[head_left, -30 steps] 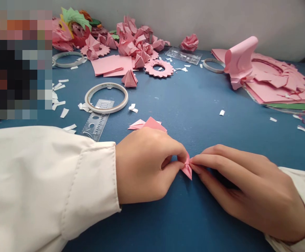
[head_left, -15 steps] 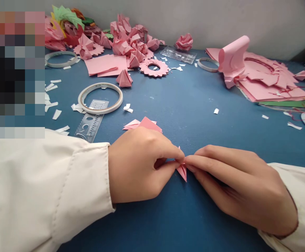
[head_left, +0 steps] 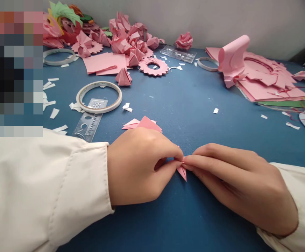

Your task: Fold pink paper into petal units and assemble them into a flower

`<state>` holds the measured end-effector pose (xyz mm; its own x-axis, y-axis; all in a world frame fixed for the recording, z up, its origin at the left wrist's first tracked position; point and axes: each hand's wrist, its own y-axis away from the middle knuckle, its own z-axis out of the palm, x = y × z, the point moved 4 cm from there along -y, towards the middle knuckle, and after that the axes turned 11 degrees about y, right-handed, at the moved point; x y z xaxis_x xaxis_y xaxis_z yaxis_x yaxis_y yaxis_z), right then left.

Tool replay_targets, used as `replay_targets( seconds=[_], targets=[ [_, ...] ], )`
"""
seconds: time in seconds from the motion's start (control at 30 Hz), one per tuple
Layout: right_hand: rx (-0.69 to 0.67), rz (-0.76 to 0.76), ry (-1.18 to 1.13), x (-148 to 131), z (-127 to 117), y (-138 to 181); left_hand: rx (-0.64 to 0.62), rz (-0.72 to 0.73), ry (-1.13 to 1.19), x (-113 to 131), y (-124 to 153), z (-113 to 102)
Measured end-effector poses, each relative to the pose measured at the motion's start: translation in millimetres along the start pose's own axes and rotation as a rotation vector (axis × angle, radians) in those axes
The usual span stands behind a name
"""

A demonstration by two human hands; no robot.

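Note:
Between my two hands is a small folded piece of pink paper point(head_left: 182, 173), its pointed tip sticking out below the fingertips. My left hand point(head_left: 144, 168) pinches it between thumb and index finger. From the other side, the thumb and fingers of my right hand point(head_left: 241, 182) close on the same piece, meeting the left fingertips. Most of the paper is hidden behind the fingers. Just beyond my left knuckles lie more folded pink pieces point(head_left: 147, 124), partly covered by the hand.
Left of centre, a tape roll point(head_left: 119, 101) overlaps a clear ruler point(head_left: 89, 122). Crumpled pink paper shapes point(head_left: 131, 38) pile up along the wall. Pink sheets point(head_left: 275, 89) and a rolled pink paper point(head_left: 232, 56) lie at right. White scraps point(head_left: 215, 111) dot the blue table point(head_left: 178, 224).
Both hands keep their pinch on the folded paper, with only a very slight shift of the right fingers. The whole view has moved a little.

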<state>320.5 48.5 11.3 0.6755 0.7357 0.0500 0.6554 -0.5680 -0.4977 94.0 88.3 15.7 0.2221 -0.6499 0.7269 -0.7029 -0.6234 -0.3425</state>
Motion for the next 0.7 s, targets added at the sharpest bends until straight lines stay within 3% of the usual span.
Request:
replay_targets(
  seconds=[0.27, 0.7],
  targets=[
    [0.007, 0.043, -0.045, 0.3, 2.3, -2.1, -0.026, 0.082, -0.095, 1.6, 2.2, 4.6],
    [0.031, 0.08, -0.085, -2.6, 1.5, -4.5, 0.009, 0.073, -0.142, 3.3, 7.1, 3.6]
  ],
)
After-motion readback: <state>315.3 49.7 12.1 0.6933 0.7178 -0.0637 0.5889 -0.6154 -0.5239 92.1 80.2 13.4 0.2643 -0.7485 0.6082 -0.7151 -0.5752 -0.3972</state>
